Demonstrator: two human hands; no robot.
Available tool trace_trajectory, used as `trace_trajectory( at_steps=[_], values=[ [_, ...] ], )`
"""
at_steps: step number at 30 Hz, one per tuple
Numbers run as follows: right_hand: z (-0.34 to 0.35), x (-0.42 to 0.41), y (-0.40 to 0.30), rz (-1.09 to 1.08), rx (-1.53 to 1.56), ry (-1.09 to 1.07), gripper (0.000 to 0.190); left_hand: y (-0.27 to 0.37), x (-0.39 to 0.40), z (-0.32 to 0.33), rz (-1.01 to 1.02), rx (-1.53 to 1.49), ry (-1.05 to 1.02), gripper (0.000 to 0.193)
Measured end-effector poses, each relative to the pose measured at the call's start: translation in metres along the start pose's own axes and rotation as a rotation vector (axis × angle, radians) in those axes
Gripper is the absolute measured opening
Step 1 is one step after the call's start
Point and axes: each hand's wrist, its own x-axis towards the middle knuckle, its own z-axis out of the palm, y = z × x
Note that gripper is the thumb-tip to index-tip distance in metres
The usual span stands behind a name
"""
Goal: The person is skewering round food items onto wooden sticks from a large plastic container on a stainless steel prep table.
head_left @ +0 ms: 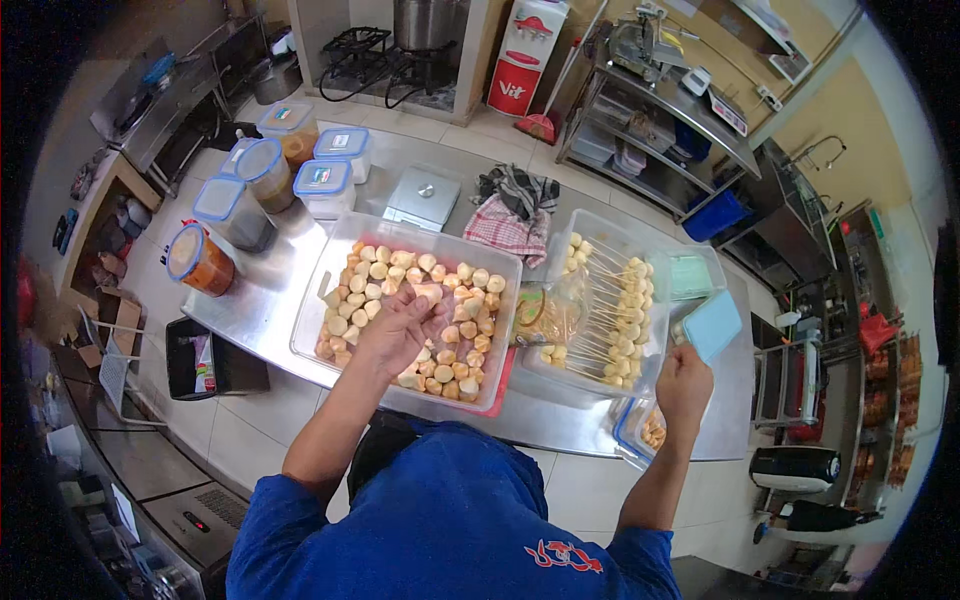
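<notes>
My left hand (397, 330) pinches a pale, orange-streaked food piece (427, 291), perhaps a filled ball or dumpling. It is above a clear plastic tub (315, 281) holding many similar round and pointed pieces (445, 373). My right hand (685, 386) has curled fingers beside the right wall of a second clear tub (592, 223), close to a light-blue container (712, 326). Whether it grips anything is hidden. Inside the second tub, pale balls on thin wooden sticks (628, 322) lie in rows. A printed plastic bag (555, 307) rests over that tub's left side.
The stainless steel table (262, 315) also carries blue-lidded food containers (225, 214), a kitchen scale (424, 196) and folded cloths (514, 214). A blue-rimmed box (634, 435) sits below my right hand at the front edge. On the floor stands a black bin (191, 375).
</notes>
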Motion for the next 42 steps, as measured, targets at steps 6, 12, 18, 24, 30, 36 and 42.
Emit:
trace_trajectory(
  at_steps=[6,12,18,24,30,36,42],
  values=[
    [0.03,-0.047,-0.064,-0.267,0.495,-0.127,0.028,-0.021,0.004,0.023,-0.154,-0.25,0.039,0.027],
    [0.051,-0.058,-0.098,-0.379,0.626,-0.097,0.036,-0.027,0.003,0.05,-0.128,-0.183,0.076,0.03],
    [0.044,-0.058,-0.107,-0.434,0.543,-0.163,0.047,-0.028,0.003,0.051,-0.096,-0.196,0.069,0.026],
    [0.054,-0.06,-0.11,-0.463,0.495,-0.063,0.052,-0.024,0.0,0.064,-0.064,-0.176,0.072,0.019],
    [0.044,-0.062,-0.117,-0.398,0.44,-0.121,0.046,-0.028,0.0,0.062,0.114,-0.013,0.01,0.009],
    [0.051,-0.064,-0.115,-0.484,0.395,-0.046,0.055,-0.029,-0.002,0.057,0.175,0.158,-0.053,0.013],
    [0.048,-0.07,-0.125,-0.467,0.35,-0.12,0.055,-0.043,-0.009,0.059,0.092,0.115,0.008,0.01]
  ],
)
